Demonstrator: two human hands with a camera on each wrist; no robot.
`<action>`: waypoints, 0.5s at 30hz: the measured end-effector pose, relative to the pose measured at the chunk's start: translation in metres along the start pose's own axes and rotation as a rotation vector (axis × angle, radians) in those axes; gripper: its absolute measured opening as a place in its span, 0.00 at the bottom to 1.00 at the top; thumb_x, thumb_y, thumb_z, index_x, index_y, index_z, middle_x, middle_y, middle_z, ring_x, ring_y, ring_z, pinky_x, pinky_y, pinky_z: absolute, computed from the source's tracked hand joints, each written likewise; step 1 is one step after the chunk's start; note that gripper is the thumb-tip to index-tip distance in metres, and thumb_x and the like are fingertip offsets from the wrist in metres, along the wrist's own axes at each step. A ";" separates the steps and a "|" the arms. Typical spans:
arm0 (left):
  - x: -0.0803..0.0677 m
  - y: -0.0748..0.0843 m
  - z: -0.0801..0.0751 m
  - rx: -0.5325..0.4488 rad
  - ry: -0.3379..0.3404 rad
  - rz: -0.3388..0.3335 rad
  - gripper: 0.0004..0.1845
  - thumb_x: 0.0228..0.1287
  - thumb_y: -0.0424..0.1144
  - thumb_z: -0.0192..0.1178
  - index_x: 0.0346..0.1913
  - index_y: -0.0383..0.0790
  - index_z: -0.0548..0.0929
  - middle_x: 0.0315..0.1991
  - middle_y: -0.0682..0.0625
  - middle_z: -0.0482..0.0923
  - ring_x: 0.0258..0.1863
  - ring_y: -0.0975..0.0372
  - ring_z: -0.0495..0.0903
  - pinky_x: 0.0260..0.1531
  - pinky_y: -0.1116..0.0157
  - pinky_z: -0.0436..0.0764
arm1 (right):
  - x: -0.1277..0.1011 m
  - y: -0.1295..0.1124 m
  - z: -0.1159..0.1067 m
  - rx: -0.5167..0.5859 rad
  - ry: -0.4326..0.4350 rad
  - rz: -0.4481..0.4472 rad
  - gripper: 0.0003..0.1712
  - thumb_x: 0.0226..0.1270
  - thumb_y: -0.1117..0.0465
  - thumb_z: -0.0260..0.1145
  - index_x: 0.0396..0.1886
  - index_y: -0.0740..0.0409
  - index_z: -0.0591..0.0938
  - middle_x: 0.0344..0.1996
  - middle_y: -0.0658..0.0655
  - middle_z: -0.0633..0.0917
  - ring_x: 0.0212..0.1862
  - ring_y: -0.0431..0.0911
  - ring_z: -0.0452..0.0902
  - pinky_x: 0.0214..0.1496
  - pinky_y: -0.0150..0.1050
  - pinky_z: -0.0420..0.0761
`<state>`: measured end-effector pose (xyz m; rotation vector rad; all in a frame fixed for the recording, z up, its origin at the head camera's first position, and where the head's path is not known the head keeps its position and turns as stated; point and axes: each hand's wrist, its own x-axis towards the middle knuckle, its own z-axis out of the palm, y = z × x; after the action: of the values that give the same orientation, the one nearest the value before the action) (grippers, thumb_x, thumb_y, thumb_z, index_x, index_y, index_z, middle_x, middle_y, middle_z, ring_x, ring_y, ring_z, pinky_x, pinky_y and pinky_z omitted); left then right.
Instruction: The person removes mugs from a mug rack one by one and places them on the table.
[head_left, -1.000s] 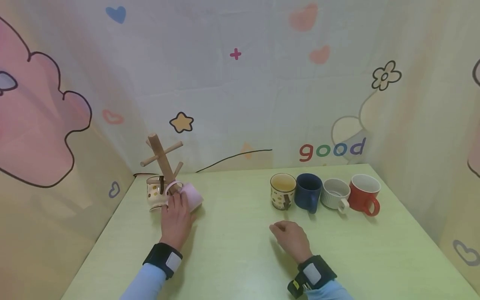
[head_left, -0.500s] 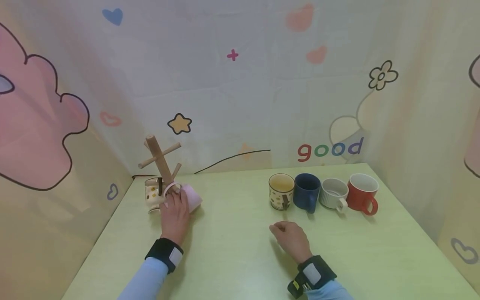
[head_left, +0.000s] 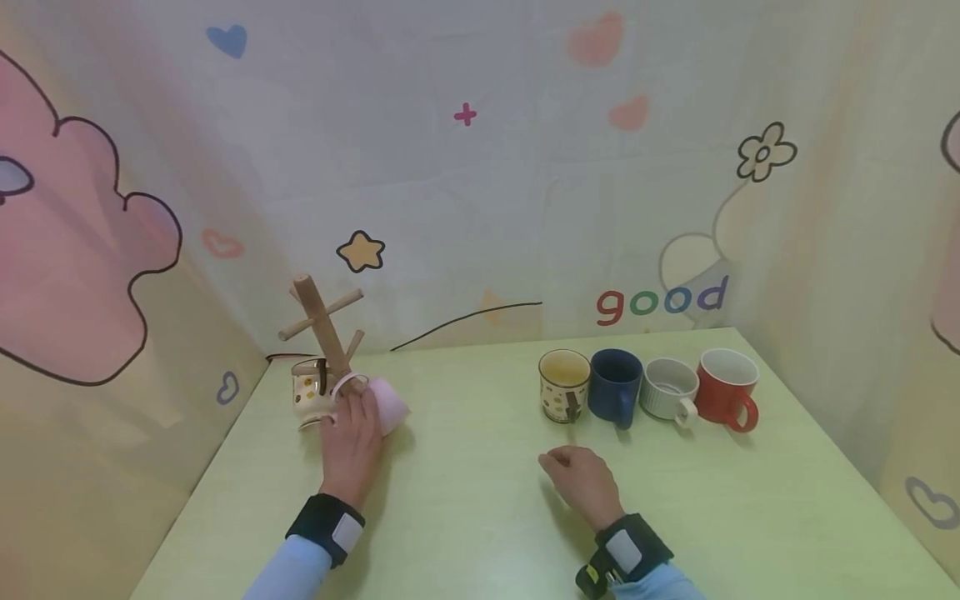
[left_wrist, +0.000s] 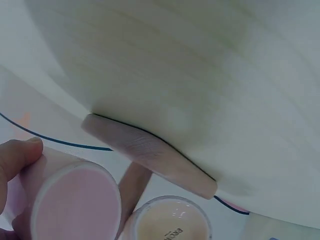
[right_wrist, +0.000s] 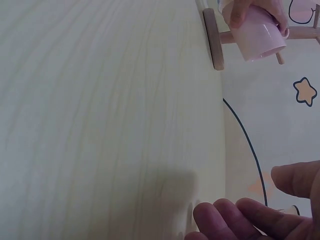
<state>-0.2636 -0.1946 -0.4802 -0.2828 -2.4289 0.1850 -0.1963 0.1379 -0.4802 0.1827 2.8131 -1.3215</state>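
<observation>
The pink mug (head_left: 390,405) has tipped slightly rightward, the left hand (head_left: 351,440) gripping it (beside the wooden rack (head_left: 324,327)).

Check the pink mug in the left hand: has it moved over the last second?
Barely. The pink mug remains beside the wooden mug tree post, gripped by the left hand; its small shift matches the camera's, since the cream dotted mug shifted likewise.
</observation>
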 end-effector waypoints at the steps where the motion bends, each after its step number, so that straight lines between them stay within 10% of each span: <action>1: -0.001 0.002 -0.003 -0.006 0.008 0.003 0.47 0.42 0.45 0.82 0.59 0.26 0.65 0.48 0.29 0.74 0.47 0.41 0.76 0.33 0.47 0.77 | 0.000 0.000 0.000 0.003 -0.001 0.000 0.18 0.71 0.53 0.61 0.48 0.63 0.86 0.39 0.57 0.87 0.36 0.47 0.81 0.39 0.47 0.79; 9: -0.005 0.024 -0.037 -0.116 0.024 0.006 0.49 0.38 0.50 0.83 0.60 0.30 0.66 0.48 0.34 0.74 0.48 0.43 0.76 0.35 0.48 0.79 | 0.002 0.001 0.002 -0.013 0.004 -0.013 0.18 0.71 0.53 0.61 0.48 0.62 0.86 0.39 0.56 0.87 0.36 0.46 0.81 0.37 0.46 0.79; 15: 0.001 0.043 -0.056 -0.525 -0.098 -0.121 0.49 0.44 0.51 0.81 0.65 0.32 0.67 0.50 0.38 0.76 0.48 0.46 0.76 0.45 0.45 0.77 | 0.003 0.002 0.002 0.000 -0.009 -0.018 0.19 0.72 0.53 0.61 0.48 0.62 0.86 0.34 0.54 0.87 0.32 0.45 0.81 0.34 0.43 0.78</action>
<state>-0.2217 -0.1497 -0.4453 -0.3610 -2.5473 -0.5114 -0.1996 0.1377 -0.4834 0.1512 2.8134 -1.3229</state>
